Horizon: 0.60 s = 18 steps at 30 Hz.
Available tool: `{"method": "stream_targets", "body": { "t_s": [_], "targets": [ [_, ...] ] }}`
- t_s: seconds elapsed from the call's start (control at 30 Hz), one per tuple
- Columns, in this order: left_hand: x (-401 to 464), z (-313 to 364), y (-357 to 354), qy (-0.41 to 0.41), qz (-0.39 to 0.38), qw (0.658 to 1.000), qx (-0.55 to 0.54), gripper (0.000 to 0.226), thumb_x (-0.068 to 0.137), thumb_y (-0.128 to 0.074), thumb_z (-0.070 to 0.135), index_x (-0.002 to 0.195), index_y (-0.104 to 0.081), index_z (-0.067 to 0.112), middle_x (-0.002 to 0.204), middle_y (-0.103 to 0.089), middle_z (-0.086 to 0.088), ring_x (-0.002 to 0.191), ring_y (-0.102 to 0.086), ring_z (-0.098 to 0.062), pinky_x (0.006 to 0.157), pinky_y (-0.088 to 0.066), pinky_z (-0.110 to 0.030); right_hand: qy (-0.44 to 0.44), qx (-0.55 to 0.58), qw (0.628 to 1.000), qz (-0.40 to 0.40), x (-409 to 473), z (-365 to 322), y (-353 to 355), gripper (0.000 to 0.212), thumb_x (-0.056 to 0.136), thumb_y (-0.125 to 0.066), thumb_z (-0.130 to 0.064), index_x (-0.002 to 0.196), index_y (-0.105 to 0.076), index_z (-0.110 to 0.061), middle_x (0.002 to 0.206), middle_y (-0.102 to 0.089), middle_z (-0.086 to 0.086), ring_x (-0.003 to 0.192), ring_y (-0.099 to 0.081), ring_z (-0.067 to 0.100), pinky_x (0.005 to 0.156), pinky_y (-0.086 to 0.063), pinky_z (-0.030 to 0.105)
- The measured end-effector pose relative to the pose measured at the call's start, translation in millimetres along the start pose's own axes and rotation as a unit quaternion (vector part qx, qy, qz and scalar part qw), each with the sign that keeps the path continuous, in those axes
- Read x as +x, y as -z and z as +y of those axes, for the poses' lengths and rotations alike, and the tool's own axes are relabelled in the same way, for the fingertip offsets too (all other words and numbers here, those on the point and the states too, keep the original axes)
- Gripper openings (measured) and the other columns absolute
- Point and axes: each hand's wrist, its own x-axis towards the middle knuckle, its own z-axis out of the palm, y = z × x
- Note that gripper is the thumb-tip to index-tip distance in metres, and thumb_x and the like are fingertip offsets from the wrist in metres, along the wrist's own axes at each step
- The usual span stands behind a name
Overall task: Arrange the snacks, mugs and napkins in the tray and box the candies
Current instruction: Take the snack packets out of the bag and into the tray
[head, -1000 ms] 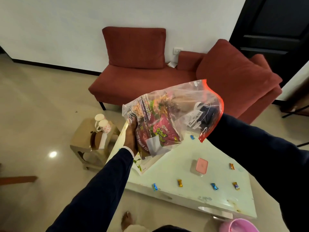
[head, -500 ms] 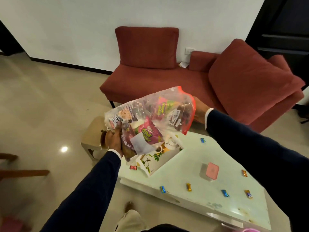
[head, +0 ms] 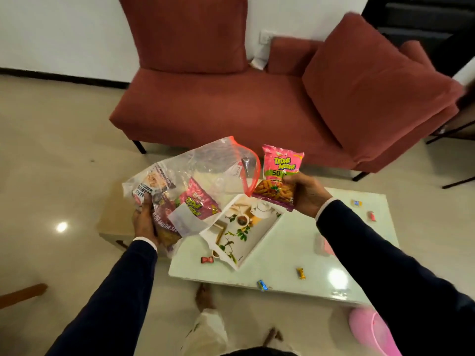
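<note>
My left hand (head: 144,222) grips the bottom of a clear zip bag (head: 205,170) with a red seal, which holds several snack packets. My right hand (head: 307,194) holds a pink snack packet (head: 279,176) upright, just right of the bag's mouth and above the tray. The white tray (head: 259,240) with a tea-and-leaf print lies on the pale green table (head: 288,255). Wrapped candies lie scattered on the table: a red one (head: 207,260), a blue one (head: 262,285), a gold one (head: 300,273). A pink box (head: 326,246) is half hidden behind my right sleeve.
A red sofa (head: 218,106) with a large cushion (head: 372,80) stands beyond the table. A low beige stool (head: 113,222) sits left of the table, behind the bag. A pink bin (head: 370,330) is at the bottom right. My feet are below the table's near edge.
My right hand has come out of the bag holding the pink snack packet. The bag has sunk lower and my view has tilted down toward the table.
</note>
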Motion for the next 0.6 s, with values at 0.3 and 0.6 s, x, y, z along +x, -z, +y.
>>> {"method": "stream_targets", "body": {
  "t_s": [0.3, 0.6],
  "targets": [
    [121, 13, 15, 0.095, -0.031, 0.995, 0.026, 0.071, 0.088, -0.063, 0.065, 0.137, -0.064, 0.013, 0.134, -0.067, -0.016, 0.121, -0.065, -0.037, 0.1, -0.052, -0.059, 0.042, -0.148, 0.934, 0.323, 80, 68, 22, 0.017, 0.082, -0.08, -0.022, 0.096, -0.071, -0.022, 0.089, -0.075, -0.006, 0.087, -0.069, 0.015, 0.067, -0.051, 0.027],
    [184, -25, -11, 0.116, -0.1, 0.987, 0.043, 0.074, 0.088, -0.053, 0.075, 0.142, -0.06, 0.025, 0.14, -0.064, -0.009, 0.13, -0.06, -0.033, 0.109, -0.046, -0.057, -0.033, -0.356, 0.844, 0.399, 186, 121, 110, 0.042, 0.076, -0.085, -0.028, 0.104, -0.057, -0.012, 0.1, -0.068, 0.009, 0.09, -0.066, 0.027, 0.079, -0.06, 0.046]
  ]
}}
